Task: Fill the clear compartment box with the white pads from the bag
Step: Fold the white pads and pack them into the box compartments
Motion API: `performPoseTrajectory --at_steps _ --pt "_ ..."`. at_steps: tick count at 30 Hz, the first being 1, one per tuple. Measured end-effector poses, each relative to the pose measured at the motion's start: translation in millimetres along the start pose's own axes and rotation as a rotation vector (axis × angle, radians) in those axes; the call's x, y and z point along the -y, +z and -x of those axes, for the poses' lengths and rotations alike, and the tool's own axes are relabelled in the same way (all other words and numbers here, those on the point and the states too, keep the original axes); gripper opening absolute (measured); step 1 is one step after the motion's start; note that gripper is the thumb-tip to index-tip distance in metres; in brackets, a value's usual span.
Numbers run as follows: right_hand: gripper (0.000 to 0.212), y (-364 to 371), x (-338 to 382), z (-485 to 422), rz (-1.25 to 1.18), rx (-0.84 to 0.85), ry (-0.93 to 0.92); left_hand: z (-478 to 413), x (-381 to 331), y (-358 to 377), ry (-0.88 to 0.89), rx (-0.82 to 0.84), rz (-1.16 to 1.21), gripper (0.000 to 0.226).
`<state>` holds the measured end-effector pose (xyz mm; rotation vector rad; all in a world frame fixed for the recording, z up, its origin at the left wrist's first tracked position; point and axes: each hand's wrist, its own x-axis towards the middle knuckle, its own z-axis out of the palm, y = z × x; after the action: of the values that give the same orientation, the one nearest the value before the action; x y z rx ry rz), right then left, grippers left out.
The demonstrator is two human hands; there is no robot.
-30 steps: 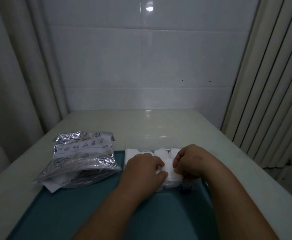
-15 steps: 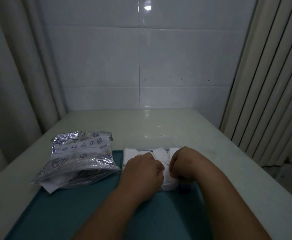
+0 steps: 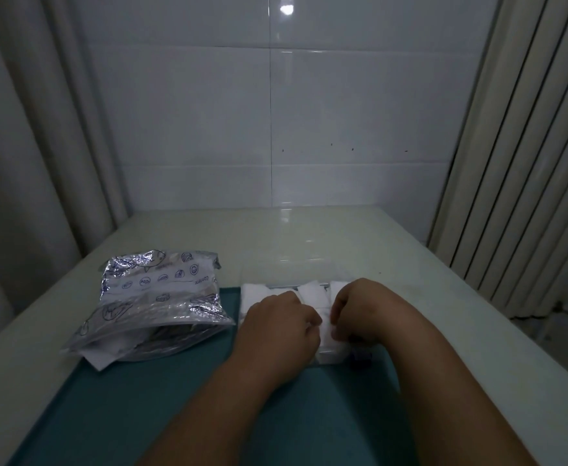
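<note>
Hands meet over the clear compartment box (image 3: 284, 286): left hand (image 3: 279, 326) and right hand (image 3: 360, 311), fingers curled, pinch one white pad (image 3: 326, 326) between them. Further white pads (image 3: 313, 292) occupy the far compartments. Box rests on a teal mat (image 3: 141, 398) on the bench (image 3: 309, 240); foil bag (image 3: 154, 304) lies just left.

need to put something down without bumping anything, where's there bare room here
Bare table lies between the wall and the bag and box. The mat is free nearer than the bag, left of the left forearm. Table right of the right forearm is bare too. Crowded: the box, where the left hand and right hand grip pads.
</note>
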<state>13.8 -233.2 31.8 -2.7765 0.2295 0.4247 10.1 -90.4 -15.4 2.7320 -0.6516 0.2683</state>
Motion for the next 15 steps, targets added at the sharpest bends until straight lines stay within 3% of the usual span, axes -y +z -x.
performPoseTrajectory --at_steps 10,15 --pt "0.036 1.8 -2.3 0.2 -0.116 -0.065 0.025 0.2 0.2 -1.1 0.008 0.004 -0.005 0.033" --pt "0.052 2.0 3.4 -1.9 -0.027 0.03 0.052 -0.5 0.5 0.7 0.03 0.064 -0.07 0.036"
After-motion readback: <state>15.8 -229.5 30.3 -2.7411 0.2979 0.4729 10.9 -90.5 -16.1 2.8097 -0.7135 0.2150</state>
